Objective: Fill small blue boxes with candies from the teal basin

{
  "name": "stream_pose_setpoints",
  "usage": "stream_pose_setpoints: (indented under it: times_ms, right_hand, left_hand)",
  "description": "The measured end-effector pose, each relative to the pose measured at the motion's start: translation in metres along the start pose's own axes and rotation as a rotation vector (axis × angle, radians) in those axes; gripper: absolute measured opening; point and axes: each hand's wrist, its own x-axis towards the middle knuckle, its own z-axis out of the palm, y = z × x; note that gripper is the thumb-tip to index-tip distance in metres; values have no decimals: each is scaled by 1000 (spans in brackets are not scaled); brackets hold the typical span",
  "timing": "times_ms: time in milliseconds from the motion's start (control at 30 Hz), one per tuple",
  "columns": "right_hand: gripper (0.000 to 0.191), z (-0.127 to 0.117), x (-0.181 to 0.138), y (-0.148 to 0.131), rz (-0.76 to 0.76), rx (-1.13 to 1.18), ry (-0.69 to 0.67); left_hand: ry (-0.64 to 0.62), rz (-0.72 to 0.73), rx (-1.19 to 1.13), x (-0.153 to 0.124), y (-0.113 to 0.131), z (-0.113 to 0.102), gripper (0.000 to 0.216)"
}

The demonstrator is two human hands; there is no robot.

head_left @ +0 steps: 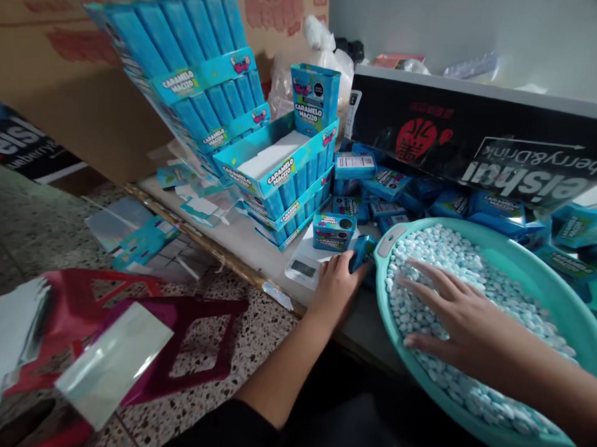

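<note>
Several stacked trays (203, 78) filled with blue boxes (193, 34); just one box (312, 111) in open top tray (281, 176). Many loose boxes (388, 183) behind basin (531, 266), plenty of unpacked candy (504, 317) inside. Left hand (338, 275) curled round small box (361, 249) beside scale (296, 275); right hand (454, 305) spread over candy, gripping nothing.

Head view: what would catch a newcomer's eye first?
Probably the turquoise basin of small pale pieces at right, with the right hand spread over them. Next, the tall tiers of blue boxes at upper left, and the printed black carton behind the basin.
</note>
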Motion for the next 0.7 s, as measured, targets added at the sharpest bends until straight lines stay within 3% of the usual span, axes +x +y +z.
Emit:
stream_pose_setpoints:
  times_ms: [167,267,367,533,700]
  right_hand:
    - [51,7,-11,5,8,33,35]
    - [43,9,-21,18,5,63,75]
    - [40,13,-30,36,35,79,114]
    - [38,2,-37,44,164,37,113]
    - [57,-18,-38,-2,264,68,88]
  left_hand:
    - [158,118,21,-5,-11,4,32]
    - [294,194,13,-17,-18,-8,29]
    - [345,250,-39,-31,-23,-27,35]
    - [246,469,-95,-38,-28,-62,47]
    - [-6,543,-172,-20,-36,-102,52]
